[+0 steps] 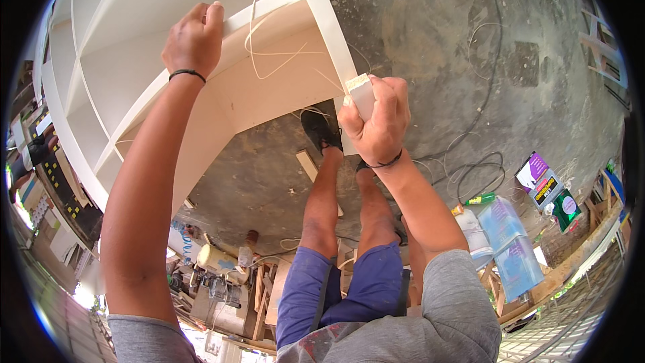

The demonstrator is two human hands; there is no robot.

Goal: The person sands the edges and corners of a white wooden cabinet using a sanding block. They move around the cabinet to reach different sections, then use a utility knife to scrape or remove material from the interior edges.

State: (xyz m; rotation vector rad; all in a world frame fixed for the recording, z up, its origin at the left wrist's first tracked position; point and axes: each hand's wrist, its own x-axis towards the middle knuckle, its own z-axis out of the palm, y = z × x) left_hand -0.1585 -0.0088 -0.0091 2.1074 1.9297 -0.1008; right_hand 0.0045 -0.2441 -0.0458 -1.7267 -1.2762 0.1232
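A large white shelf unit with several compartments fills the upper left. My left hand is closed at the front edge of one of its shelf boards, the fingers curled over it and partly hidden. In my right hand is a small white block with a rough, pale yellow end, pinched between thumb and fingers. That block meets the end of the unit's white side panel. Thin pale strips curl loosely across the shelf unit near my hands.
Around my feet lies a stained concrete floor with a wood strip and a coiled dark cable. Lower right are a white bucket, a blue plastic bag and a green bottle. Tools and a compressor tank stand behind me.
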